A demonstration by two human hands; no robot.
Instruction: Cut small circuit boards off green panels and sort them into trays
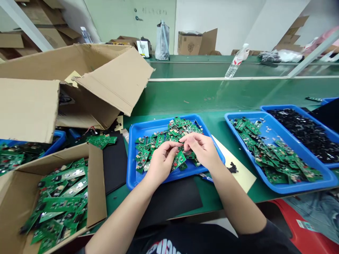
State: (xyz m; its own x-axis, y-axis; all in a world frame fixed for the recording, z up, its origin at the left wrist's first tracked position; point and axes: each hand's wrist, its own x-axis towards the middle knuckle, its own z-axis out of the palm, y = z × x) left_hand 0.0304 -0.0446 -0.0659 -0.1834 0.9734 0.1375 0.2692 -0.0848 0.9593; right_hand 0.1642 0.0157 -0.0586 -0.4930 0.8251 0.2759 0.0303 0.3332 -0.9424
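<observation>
Both hands meet above a blue tray (pixel 131 155) heaped with small green circuit boards (pixel 159 140). My left hand (pixel 164 158) is closed in a pinch, thumb against forefinger. Opposite it, my right hand (pixel 200 148) has its fingers curled together, its tips almost touching the left ones. Something small and dark shows between the fingertips, too little of it to name, and I cannot tell which hand holds it. Just below the fingertips is a green circuit board (pixel 179 160); whether it is held or lies on the pile is unclear.
To the right, another blue tray (pixel 278 188) holds circuit boards, and a farther tray holds black parts (pixel 299 130). A cardboard box (pixel 96 183) of longer boards stands at left, below a large open carton (pixel 113 81). Black bits (pixel 233 168) lie on yellowish paper (pixel 245 176).
</observation>
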